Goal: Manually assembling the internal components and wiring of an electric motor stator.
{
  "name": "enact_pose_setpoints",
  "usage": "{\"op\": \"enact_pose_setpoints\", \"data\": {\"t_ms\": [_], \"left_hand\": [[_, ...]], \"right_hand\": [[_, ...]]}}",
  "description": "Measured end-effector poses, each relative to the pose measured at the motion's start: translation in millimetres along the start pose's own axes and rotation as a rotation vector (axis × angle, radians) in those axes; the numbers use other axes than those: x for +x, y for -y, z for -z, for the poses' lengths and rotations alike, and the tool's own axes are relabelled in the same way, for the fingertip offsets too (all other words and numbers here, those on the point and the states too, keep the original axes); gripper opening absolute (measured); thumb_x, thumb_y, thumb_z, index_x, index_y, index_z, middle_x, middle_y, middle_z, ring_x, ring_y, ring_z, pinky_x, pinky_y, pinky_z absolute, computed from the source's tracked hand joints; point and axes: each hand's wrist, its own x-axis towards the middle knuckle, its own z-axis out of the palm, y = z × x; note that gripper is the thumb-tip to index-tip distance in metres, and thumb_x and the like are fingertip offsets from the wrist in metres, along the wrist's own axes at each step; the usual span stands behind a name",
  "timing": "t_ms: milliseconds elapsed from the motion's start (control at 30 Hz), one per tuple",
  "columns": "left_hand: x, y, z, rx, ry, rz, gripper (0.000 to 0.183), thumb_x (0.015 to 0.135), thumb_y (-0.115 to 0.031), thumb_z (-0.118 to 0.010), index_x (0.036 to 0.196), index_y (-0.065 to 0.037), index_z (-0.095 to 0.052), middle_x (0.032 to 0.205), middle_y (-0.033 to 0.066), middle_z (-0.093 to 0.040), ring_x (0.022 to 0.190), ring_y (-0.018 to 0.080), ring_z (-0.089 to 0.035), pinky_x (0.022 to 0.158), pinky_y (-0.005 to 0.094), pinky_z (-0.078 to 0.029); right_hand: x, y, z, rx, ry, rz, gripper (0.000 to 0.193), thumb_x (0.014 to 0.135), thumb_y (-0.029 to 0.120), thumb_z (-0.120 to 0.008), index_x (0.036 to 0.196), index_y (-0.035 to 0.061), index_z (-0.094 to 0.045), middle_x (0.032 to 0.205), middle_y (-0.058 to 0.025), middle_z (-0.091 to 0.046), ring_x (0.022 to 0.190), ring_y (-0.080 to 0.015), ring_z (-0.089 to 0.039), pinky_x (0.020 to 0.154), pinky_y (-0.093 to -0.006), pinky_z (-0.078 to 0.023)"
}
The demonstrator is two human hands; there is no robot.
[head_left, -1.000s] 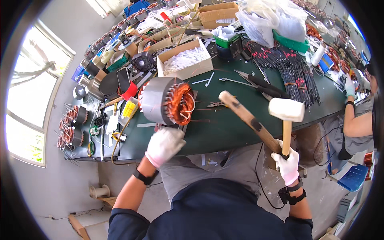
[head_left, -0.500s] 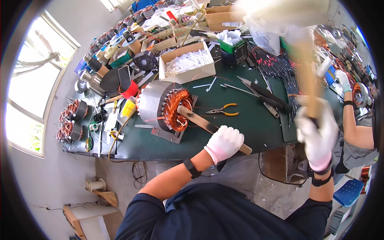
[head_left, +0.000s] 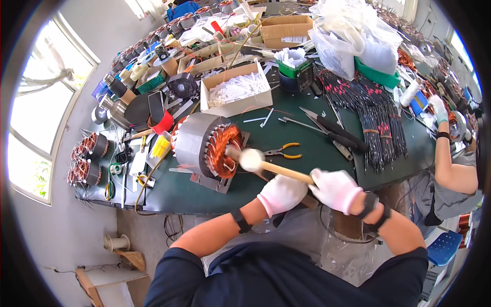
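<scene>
A metal stator (head_left: 193,140) lies on its side on the green table, its copper windings (head_left: 223,148) facing right. My left hand (head_left: 283,195), in a white glove, is closed round a wooden stick (head_left: 233,152) whose far end meets the windings. In my gloved right hand (head_left: 335,190) is a mallet (head_left: 281,172) with a pale head and wooden handle. Its head is over the stick and hides part of it, close to the windings; whether they touch I cannot tell. Yellow-handled pliers (head_left: 283,150) rest just beyond the mallet.
A white box (head_left: 237,88) of paper strips stands behind the stator. Large black-handled scissors (head_left: 335,130) and bundled black wires (head_left: 381,128) lie rightward. Smaller wound stators (head_left: 87,158) sit at the left. Another person's gloved hand (head_left: 438,108) works at the far right.
The mallet has swung down and left from high on the right, with my right hand coming close beside the left. My left hand stays on the stick.
</scene>
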Motion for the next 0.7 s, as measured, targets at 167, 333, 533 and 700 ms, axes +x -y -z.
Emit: {"op": "enact_pose_setpoints", "data": {"t_ms": [167,333,533,700], "left_hand": [[1,-2,30,-0.139,-0.018,-0.205,0.013,0.076,-0.023,-0.069,0.074,-0.013,-0.061,0.069,0.0012,-0.058,0.064,0.0207,-0.063,0.064,0.0356,-0.050],[9,14,52,-0.410,-0.008,-0.107,0.072,0.070,-0.021,-0.084,0.136,-0.006,-0.057,0.134,0.0140,-0.057,0.128,0.0349,-0.055,0.110,0.0482,-0.044],[-134,52,72,-0.365,-0.051,0.118,0.054,0.069,-0.013,-0.084,0.118,-0.002,-0.066,0.118,0.0174,-0.066,0.109,0.0368,-0.065,0.096,0.0491,-0.051],[-175,114,71,-0.117,0.066,0.372,0.052,0.078,-0.029,-0.083,0.119,-0.003,-0.065,0.105,0.0157,-0.067,0.101,0.0382,-0.063,0.093,0.0489,-0.048]], "right_hand": [[-7,-7,6,0.048,-0.035,-0.184,0.023,0.096,0.024,-0.066,0.099,0.0032,-0.057,0.071,-0.0206,-0.065,0.070,-0.0422,-0.068,0.063,-0.0518,-0.053],[16,-63,4,-0.155,-0.394,-0.254,0.028,0.094,0.023,-0.070,0.110,0.0023,-0.060,0.089,-0.0208,-0.069,0.083,-0.0424,-0.068,0.070,-0.0501,-0.054],[20,15,-8,0.014,-0.531,0.135,0.026,0.083,0.009,-0.073,0.108,0.0062,-0.068,0.097,-0.0116,-0.068,0.092,-0.0321,-0.068,0.083,-0.0410,-0.057],[64,76,-71,0.609,-0.185,0.116,0.022,0.091,0.011,-0.070,0.112,0.0045,-0.071,0.101,-0.0141,-0.070,0.091,-0.0321,-0.071,0.082,-0.0376,-0.057]]}}
